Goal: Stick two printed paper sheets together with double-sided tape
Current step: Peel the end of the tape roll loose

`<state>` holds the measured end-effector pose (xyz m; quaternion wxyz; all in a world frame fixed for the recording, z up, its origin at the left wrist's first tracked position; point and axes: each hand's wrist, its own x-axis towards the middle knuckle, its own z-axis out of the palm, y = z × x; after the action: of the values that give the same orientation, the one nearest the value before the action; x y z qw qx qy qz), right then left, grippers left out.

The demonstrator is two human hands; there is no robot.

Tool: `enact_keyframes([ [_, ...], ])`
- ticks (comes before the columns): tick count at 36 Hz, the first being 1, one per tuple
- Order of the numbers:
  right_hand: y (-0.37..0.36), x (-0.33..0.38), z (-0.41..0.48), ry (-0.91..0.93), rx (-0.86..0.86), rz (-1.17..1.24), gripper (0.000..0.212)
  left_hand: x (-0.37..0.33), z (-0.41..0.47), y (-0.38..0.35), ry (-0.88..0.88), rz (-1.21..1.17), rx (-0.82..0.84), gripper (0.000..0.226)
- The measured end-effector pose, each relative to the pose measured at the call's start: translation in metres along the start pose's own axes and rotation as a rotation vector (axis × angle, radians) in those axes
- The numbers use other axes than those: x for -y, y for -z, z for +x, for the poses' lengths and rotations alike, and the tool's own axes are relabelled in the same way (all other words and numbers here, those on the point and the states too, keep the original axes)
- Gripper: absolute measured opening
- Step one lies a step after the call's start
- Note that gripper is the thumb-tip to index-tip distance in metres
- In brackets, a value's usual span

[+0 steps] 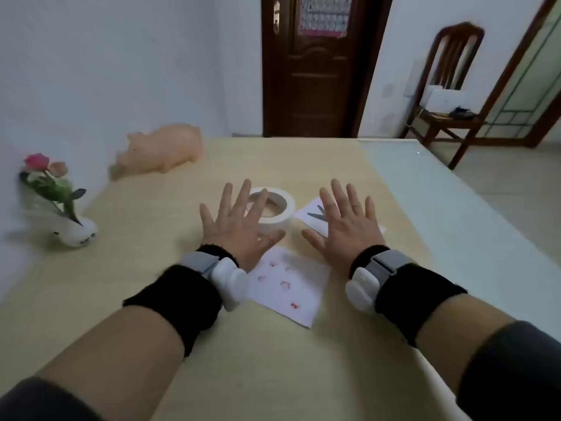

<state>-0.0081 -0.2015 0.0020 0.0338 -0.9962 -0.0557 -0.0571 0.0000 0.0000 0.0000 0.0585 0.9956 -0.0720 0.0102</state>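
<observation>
**Both hands spread open above tape and paper**

The left hand [239, 227] and the right hand [346, 229] are held side by side, palms down, over a pale wooden table [273, 375]; all fingers are straight and fanned apart, gripping nothing; whether the palms touch the tabletop cannot be told. A white roll of double-sided tape [287, 208] lies flat on the table between the hands, partly hidden behind the left hand's fingers. A white paper sheet printed with small red shapes [291, 287] lies flat just below the hands, between the two wrists; a second white sheet with a dark grey mark [305, 211] lies just right of the roll, mostly under the right hand. Each wrist carries a black band and a grey-strapped white device. At the table's far left sit a peach-coloured toy pig [164, 151] and a small white vase of pink flowers [76, 235]; a dark wooden chair [449, 86] stands beyond.
</observation>
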Motion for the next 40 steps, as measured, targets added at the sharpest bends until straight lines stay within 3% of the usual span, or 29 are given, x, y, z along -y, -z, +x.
enact_keyframes([
  [9,-0.008,0.009,-0.025,0.029,0.054,0.029,0.08,0.01,-0.011,-0.008,-0.047,-0.008,0.029,0.075],
  [17,-0.013,0.008,-0.027,0.037,0.089,0.02,0.078,0.018,0.013,0.005,-0.122,0.034,0.085,0.042],
  [21,-0.015,0.005,-0.027,0.041,0.084,0.037,0.076,0.019,0.024,0.006,-0.122,-0.016,0.107,0.038],
  [30,-0.011,0.002,-0.029,0.071,0.042,0.162,0.065,0.022,0.032,0.017,-0.169,-0.23,-0.111,0.025],
  [33,-0.011,0.002,-0.029,0.083,0.029,0.176,0.064,0.025,0.024,0.029,-0.139,-0.379,-0.208,0.023],
  [35,-0.011,0.002,-0.029,0.093,-0.007,0.196,0.075,0.026,0.017,0.036,-0.134,-0.537,-0.318,0.019],
  [37,-0.012,0.001,-0.029,0.099,-0.048,0.22,0.088,0.023,0.009,0.045,-0.106,-0.76,-0.414,0.014],
  [40,-0.011,0.001,-0.031,0.107,-0.099,0.271,0.088,0.022,-0.003,0.053,-0.028,-1.105,-0.445,0.011],
])
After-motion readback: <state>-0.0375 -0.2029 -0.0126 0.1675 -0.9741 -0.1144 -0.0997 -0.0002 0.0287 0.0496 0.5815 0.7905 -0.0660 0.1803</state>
